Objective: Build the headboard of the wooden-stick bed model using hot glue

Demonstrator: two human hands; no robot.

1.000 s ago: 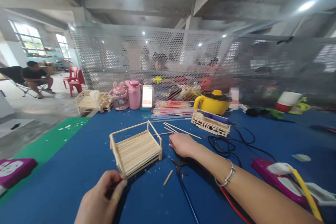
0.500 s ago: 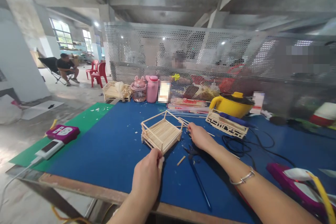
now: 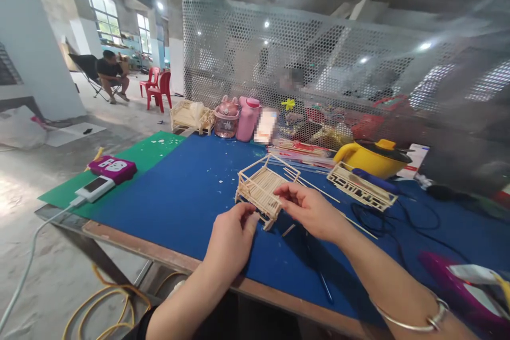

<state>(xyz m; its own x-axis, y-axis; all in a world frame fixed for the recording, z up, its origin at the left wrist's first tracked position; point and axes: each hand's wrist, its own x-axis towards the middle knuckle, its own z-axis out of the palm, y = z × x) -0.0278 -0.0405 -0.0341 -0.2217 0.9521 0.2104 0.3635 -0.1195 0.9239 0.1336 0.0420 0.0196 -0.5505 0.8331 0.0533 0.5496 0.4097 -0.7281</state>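
Note:
A small frame model (image 3: 265,183) of pale wooden sticks, with a slatted floor and low rails, stands slightly tilted on the blue table mat in front of me. My left hand (image 3: 233,231) is closed in a pinch at its near left edge. Over its right near corner is my right hand (image 3: 313,210), thumb and fingertips pinched together; whatever lies between them is hidden. Thin loose sticks (image 3: 319,188) lie just beyond the right hand. A short stick piece (image 3: 288,230) and the blue handle of a tool (image 3: 324,281) lie beneath that hand.
At right stand a yellow pot (image 3: 360,159) and another stick model (image 3: 358,186) beside dark cables. Along the back are a pink bottle (image 3: 247,119), a pink jar (image 3: 226,122) and packs of sticks (image 3: 300,151). A purple power strip (image 3: 113,169) lies left. A perforated screen (image 3: 239,53) rises behind.
My right hand has come from the loose sticks back to the model's near right corner. The model now sits turned and more tilted, with my left hand still at its near side. The view has shifted.

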